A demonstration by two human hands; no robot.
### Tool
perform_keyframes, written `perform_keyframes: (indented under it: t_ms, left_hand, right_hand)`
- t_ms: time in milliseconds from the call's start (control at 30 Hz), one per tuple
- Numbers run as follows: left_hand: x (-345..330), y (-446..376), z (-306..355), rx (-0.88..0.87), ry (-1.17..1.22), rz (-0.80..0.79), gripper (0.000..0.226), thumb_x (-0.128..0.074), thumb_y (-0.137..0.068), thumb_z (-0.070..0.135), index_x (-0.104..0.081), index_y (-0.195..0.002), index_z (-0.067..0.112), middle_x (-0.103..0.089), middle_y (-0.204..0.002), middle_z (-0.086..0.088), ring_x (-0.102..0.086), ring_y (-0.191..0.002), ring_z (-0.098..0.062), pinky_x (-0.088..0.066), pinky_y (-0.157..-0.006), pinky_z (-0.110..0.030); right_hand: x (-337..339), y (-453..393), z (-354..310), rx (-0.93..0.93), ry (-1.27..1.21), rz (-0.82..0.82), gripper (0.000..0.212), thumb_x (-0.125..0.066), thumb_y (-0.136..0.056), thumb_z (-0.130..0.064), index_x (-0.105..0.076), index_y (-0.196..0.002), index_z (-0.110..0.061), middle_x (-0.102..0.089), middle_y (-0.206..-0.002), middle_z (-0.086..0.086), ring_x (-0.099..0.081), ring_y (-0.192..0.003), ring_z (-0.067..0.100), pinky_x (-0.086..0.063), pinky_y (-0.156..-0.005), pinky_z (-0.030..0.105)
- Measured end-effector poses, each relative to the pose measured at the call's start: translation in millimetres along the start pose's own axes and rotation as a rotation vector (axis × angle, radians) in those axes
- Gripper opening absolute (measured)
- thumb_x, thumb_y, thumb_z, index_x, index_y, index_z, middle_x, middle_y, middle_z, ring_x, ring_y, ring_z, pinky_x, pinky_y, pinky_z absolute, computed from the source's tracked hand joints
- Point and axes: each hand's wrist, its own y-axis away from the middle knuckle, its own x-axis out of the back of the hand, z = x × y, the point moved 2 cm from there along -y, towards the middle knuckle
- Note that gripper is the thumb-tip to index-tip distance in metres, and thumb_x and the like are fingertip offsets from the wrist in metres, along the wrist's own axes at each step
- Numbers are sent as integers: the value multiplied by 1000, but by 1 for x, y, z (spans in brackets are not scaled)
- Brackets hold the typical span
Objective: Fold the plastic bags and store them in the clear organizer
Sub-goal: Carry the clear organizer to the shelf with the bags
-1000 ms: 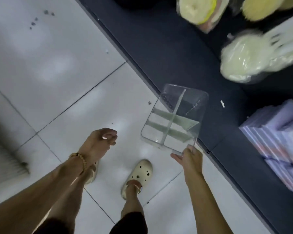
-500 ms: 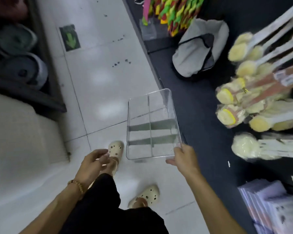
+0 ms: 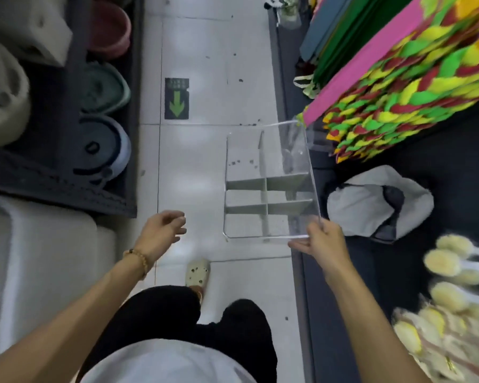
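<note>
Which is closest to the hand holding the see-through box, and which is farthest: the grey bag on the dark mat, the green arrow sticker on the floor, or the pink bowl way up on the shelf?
From the right hand, which grips the clear plastic organizer:
1. Grey cloth bag, just to its right on the dark mat.
2. Green arrow floor sticker, ahead and to the left on the tiles.
3. Pink round bowl, far upper left on the shelf.

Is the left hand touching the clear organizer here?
Apart. The head view shows bare floor tile between the left hand and the clear organizer; only the right hand grips it, at its near corner.
</note>
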Motion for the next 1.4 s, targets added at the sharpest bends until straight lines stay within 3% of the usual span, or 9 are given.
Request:
perform_keyframes:
  t_ms: [133,533,667,767,867,967,1100,1233,1400]
  left_hand:
    - [-10,-68,100,-85,16,-10,13,-55,-94,15,-62,-106,13,-66,-99,-3,-67,-88,-15,-51,-73,-25]
    - [-10,-240,310,-15,63,134,15,-54,-95,16,-60,-108,12,-64,-102,-4,-65,-88,-16,-50,-78,-29]
    - [18,-288,363,29,153,232,16,-54,-95,15,-61,-109,10,-65,-100,-3,-65,-90,-18,-51,-75,-27]
    - [40,-344,400,50,195,287,16,-55,-95,16,-62,-108,9,-66,-100,-4,-65,-89,-19,-49,-72,-26]
    - [62,-418,449,68,225,298,17,-56,-94,17,-62,-109,9,-66,-100,-4,-65,-88,-19,-48,-73,-26]
    - [82,-501,520,77,218,266,12,-54,-95,14,-62,-103,11,-65,-94,-3,-64,-82,-15,-50,-66,-21]
    - [96,-595,641,17,141,198,8,-55,-95,14,-62,-96,16,-66,-98,-4,-65,-82,-12,-52,-65,-20]
    - [90,-682,762,-53,122,130,12,-52,-95,12,-59,-105,10,-63,-101,-9,-63,-85,-17,-50,-79,-29]
    - [73,-802,881,-74,58,103,19,-52,-96,13,-59,-112,5,-64,-104,-9,-63,-92,-21,-51,-86,-36]
  right_hand:
    - [27,-46,-51,-5,-13,44,25,-38,-95,-14,-61,-99,-5,-72,-102,10,-74,-77,23,-45,-98,58]
    - [-32,-293,-309,104,80,-101,28,-43,-96,-13,-52,-70,-17,-59,-51,-11,-71,-58,17,-55,-68,37]
    - [-78,-363,-440,174,190,-193,23,-39,-93,-16,-49,-72,-18,-68,-69,10,-72,-62,19,-47,-63,33]
    - [-117,-420,-525,209,187,-238,25,-38,-93,-15,-56,-106,-6,-71,-83,16,-73,-64,22,-55,-85,48]
    - [-146,-477,-592,189,174,-264,21,-40,-95,-15,-49,-109,-2,-64,-105,17,-73,-66,25,-49,-93,57]
    - [-153,-530,-650,123,182,-237,17,-44,-92,-14,-54,-92,-1,-65,-96,24,-73,-69,27,-48,-92,61]
    - [-136,-594,-719,31,172,-144,37,-46,-85,-17,-46,-107,12,-57,-99,40,-73,-67,29,-42,-91,69]
    - [-114,-661,-780,42,133,-44,32,-44,-87,-22,-51,-95,8,-43,-46,-2,-60,-43,9,-47,-83,68]
    - [-119,-768,-882,40,113,-15,20,-44,-87,-20,-60,-78,-13,-59,-49,-8,-68,-52,15,-55,-80,51]
